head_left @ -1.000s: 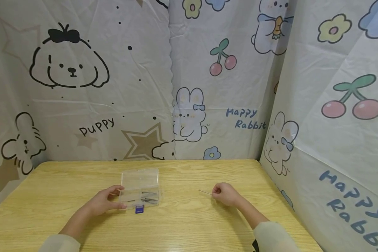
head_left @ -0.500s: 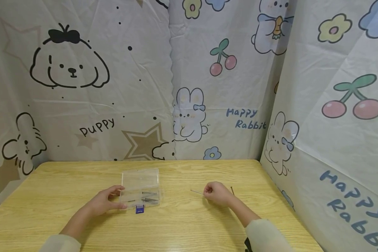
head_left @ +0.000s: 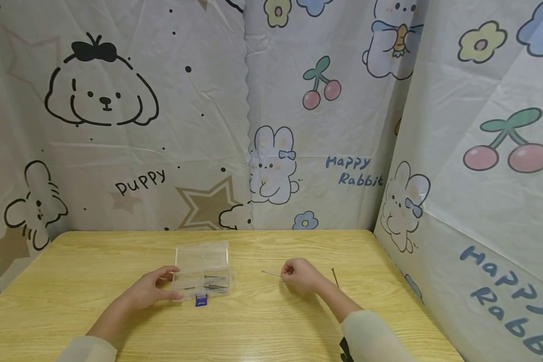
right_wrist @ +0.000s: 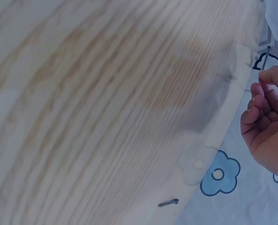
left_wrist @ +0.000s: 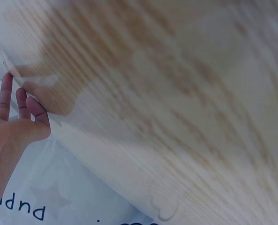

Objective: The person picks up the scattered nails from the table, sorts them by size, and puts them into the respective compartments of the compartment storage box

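Observation:
A small clear plastic box [head_left: 201, 255] lies with its lid raised at the back, left of the table's middle. Several dark nails [head_left: 214, 287] are inside. My left hand [head_left: 149, 289] holds the box's left side, thumb at the front corner and fingers farther back. To the right of the box, my right hand [head_left: 300, 275] pinches a thin nail [head_left: 270, 273] between thumb and fingertips, its head pointing left toward the box. The right wrist view shows this nail's round head [right_wrist: 269, 47] sticking out past the fingertips.
Another nail [head_left: 335, 276] lies on the wooden table [head_left: 262, 327], right of my right hand. A blue latch [head_left: 201, 300] hangs at the box's front. Printed cloth [head_left: 199, 110] hangs behind the table and along its right side.
My right hand has moved left with the pinched nail, closer to the box. The nail lying on the table has come into view behind it. My left hand and the box stay put.

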{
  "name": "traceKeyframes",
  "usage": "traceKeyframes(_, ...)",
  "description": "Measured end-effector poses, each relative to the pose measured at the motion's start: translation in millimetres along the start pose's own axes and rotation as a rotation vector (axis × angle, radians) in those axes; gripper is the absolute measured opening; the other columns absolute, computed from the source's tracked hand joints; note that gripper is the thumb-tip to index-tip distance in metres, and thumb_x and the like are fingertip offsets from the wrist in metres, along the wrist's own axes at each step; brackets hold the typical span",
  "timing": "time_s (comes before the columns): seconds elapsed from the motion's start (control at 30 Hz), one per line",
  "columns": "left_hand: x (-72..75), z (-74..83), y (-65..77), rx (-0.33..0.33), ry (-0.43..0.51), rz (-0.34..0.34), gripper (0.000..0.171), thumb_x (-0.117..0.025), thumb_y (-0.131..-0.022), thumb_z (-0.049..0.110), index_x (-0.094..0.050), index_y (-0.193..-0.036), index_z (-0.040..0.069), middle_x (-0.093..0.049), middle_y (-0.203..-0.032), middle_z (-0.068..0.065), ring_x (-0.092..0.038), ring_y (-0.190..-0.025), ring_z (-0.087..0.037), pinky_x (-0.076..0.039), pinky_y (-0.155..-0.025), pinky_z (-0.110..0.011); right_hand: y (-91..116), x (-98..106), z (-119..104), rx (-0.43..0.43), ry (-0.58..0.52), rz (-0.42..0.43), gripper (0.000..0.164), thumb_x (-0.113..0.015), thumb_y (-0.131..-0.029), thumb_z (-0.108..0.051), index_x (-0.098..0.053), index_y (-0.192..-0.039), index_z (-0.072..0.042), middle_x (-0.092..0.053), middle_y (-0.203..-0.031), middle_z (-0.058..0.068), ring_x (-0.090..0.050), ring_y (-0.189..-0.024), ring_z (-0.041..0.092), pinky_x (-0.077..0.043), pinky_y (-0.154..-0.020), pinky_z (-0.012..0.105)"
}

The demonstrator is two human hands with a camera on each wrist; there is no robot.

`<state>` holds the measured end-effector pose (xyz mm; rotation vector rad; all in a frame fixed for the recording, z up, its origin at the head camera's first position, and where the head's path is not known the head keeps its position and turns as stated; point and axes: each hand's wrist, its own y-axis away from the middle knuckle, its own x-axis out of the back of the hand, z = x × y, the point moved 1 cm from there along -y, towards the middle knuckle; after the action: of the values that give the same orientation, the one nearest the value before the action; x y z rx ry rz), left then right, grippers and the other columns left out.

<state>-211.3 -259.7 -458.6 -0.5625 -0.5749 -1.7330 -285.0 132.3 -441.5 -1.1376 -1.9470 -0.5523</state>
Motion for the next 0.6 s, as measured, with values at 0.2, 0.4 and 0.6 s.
traceKeyframes(0.2,0.6,1.4,0.4,-0.004,-0.008,0.003,0.075,-0.076,-0.077,0.035,-0.042,-0.135,0.002,-0.050,-0.127,-0.028,-0.048,-0.114,-0.046,-0.043,-0.093,-0.057,-7.2,-4.6,-9.7,0.013,0.005,-0.003,0.007,-0.058,-0.084,-0.006,-0.063,-0.080,-0.006,-0.055,-0.073,-0.003,-0.047,-0.069,0.009,-0.041,-0.062,0.021)
traceKeyframes(0.4,0.4,2.6,1.6,-0.004,-0.005,0.003,0.075,-0.076,-0.077,0.035,-0.042,-0.135,0.002,-0.050,-0.127,-0.028,-0.048,-0.115,-0.047,-0.041,-0.094,-0.057,-11.1,-6.2,-20.5,0.028,0.000,-0.013,0.006,-0.058,-0.085,-0.007,-0.063,-0.082,-0.006,-0.055,-0.074,-0.003,-0.046,-0.068,0.009,-0.041,-0.062,0.022)
traceKeyframes(0.6,0.2,1.1,1.3,-0.010,-0.002,-0.002,0.075,-0.075,-0.078,0.034,-0.041,-0.136,0.001,-0.049,-0.127,-0.028,-0.047,-0.116,-0.048,-0.041,-0.094,-0.058,-15.8,-9.4,-28.0,0.031,-0.006,-0.023,0.006,-0.058,-0.085,-0.007,-0.063,-0.082,-0.006,-0.055,-0.073,-0.003,-0.046,-0.067,0.009,-0.041,-0.061,0.021)
